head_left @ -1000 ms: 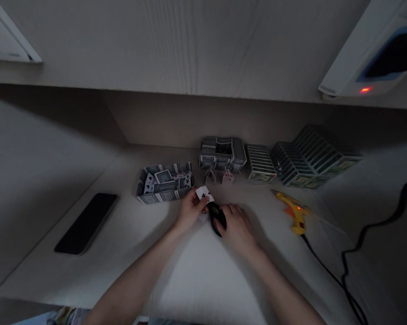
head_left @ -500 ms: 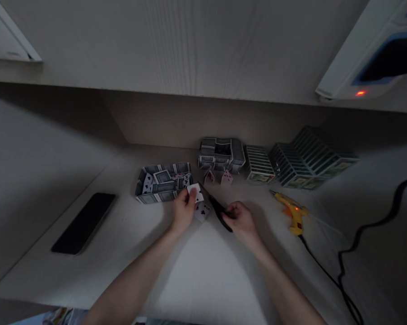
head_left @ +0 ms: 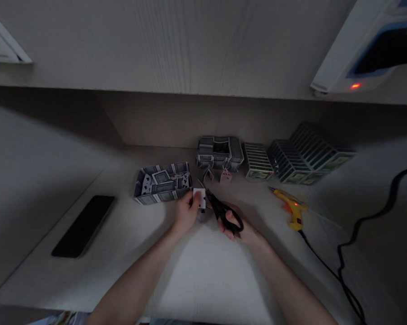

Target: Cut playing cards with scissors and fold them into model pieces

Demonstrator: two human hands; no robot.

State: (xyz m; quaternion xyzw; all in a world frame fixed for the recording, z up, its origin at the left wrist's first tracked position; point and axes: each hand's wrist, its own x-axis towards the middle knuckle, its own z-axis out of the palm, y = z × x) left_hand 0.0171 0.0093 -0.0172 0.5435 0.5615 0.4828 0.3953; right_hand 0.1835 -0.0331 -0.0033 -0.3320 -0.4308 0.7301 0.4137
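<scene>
My left hand (head_left: 185, 212) pinches a small white playing card piece (head_left: 199, 197), held upright over the desk. Black-handled scissors (head_left: 220, 210) are in my right hand (head_left: 235, 225), their blades slightly parted at the right edge of that piece. Beneath the held piece, part of another card (head_left: 202, 215) shows on the desk, mostly hidden. Just left of my left hand is an open box made of cards (head_left: 159, 197), with loose cards inside. Two small folded cards (head_left: 225, 175) stand beyond the scissors.
A card-built structure (head_left: 219, 153) stands at the back, with slatted card stacks (head_left: 257, 160) to its right. A yellow glue gun (head_left: 293, 209) with a black cable (head_left: 362, 223) lies on the right. At left is a black phone (head_left: 83, 226). A shelf (head_left: 176, 54) overhangs the desk.
The scissors have turned and opened slightly, and their blades are now beside the held card piece. My left hand has turned that piece more upright, covering more of the card below.
</scene>
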